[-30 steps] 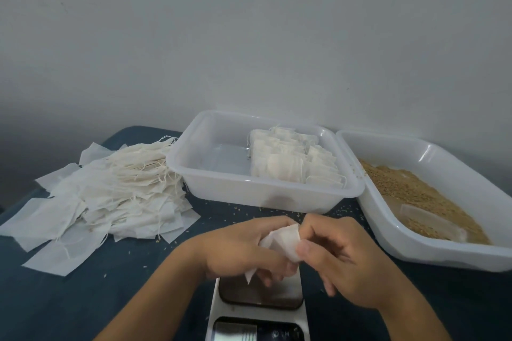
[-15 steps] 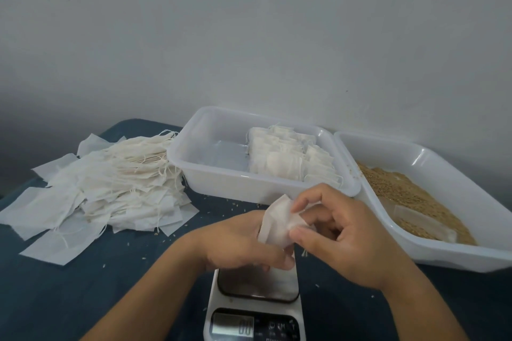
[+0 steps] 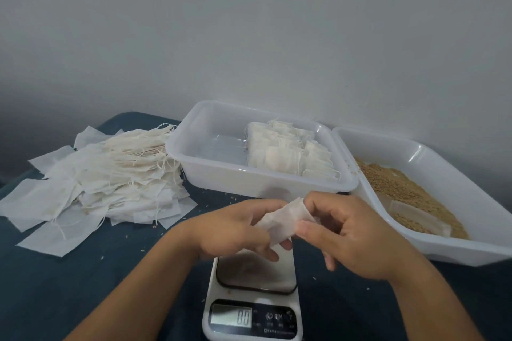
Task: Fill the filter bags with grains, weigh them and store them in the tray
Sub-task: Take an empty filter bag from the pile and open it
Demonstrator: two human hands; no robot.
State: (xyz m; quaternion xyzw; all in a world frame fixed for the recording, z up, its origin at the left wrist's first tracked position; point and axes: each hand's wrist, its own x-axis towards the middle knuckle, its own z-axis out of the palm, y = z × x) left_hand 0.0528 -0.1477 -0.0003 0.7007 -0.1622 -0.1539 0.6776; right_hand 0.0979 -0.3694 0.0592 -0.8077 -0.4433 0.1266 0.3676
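Observation:
A white filter bag (image 3: 282,220) is held between both hands above the digital scale (image 3: 253,293). My left hand (image 3: 235,230) grips its lower left part with curled fingers. My right hand (image 3: 352,232) pinches its right end between thumb and fingers. The scale's steel plate is bare and its display reads 0.0. Behind the hands, a clear plastic tray (image 3: 210,166) holds several filled bags (image 3: 288,152) packed on its right side. A second tray (image 3: 443,230) on the right holds brown grains (image 3: 393,188) with a clear scoop (image 3: 415,216) lying in them.
A loose heap of empty filter bags with strings (image 3: 102,177) lies on the dark blue table at the left. Stray grains dot the cloth around the trays. A plain wall stands close behind both trays.
The bag has turned from upright to lying slantwise between my hands. Both hands stay over the scale, and the camera has tipped down a little, showing more of the display.

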